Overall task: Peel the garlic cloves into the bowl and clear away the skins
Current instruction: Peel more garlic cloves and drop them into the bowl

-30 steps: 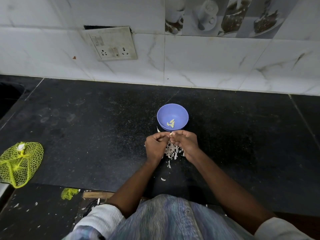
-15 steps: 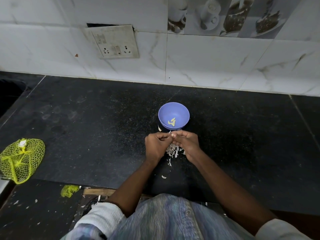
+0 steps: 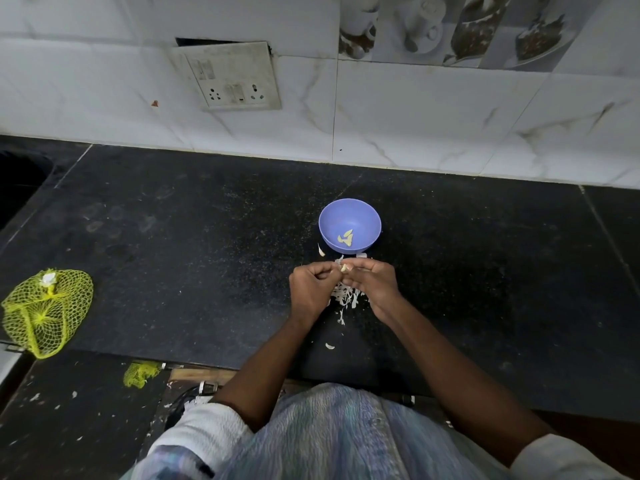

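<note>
On the black counter (image 3: 207,237), the bowl (image 3: 360,216) sits at twelve o'clock from both hands. Left hand (image 3: 311,289) and right hand (image 3: 372,282), fingers curled, pinch one garlic clove (image 3: 344,268); skins (image 3: 344,296) pile at six o'clock. Best peel low, directly above that pile.

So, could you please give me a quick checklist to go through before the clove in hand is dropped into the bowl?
1. Clove held: ok, pinched between the left hand and right hand.
2. Clove fully peeled: cannot tell, the fingers hide most of it.
3. Bowl upright and just beyond the hands: ok.
4. Only peeled cloves in the bowl: ok, no skin seen inside.
5. Skins kept out of the bowl: ok, piled on the counter under the hands.
6. Skins cleared away: not ok, the pile and stray bits remain.
</note>
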